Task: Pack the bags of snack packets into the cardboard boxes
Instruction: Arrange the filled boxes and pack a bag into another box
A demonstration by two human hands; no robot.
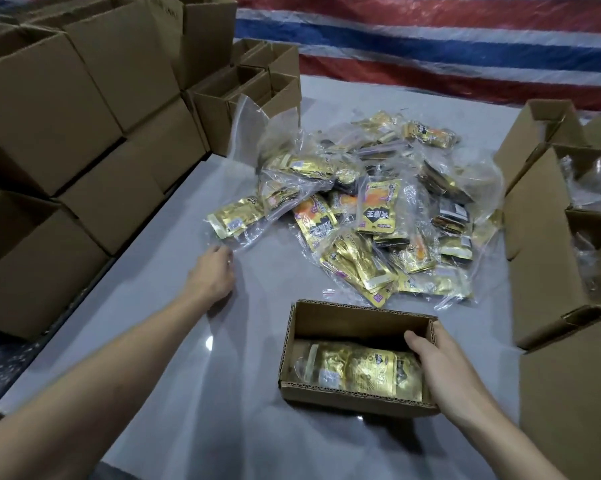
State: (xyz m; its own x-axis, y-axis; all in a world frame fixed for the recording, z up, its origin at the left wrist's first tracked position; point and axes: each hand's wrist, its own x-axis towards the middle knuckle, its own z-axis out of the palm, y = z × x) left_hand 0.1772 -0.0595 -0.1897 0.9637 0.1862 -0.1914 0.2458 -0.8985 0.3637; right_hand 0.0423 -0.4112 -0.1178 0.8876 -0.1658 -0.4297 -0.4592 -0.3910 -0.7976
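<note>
A small open cardboard box (357, 320) sits on the grey table near me, with a clear bag of gold snack packets (357, 370) lying inside. My right hand (444, 372) grips the box's right wall, thumb inside and fingers outside. My left hand (214, 271) reaches forward with curled fingers to the near corner of a clear bag of gold packets (238, 216) at the left edge of the heap; whether it pinches the plastic is unclear. A heap of several such bags (378, 209) covers the middle of the table.
Empty cardboard boxes (84, 116) are stacked high along the left. Boxes (548, 244) holding bags stand along the right edge. A red, white and blue striped tarp (430, 46) hangs beyond the grey table (195, 358).
</note>
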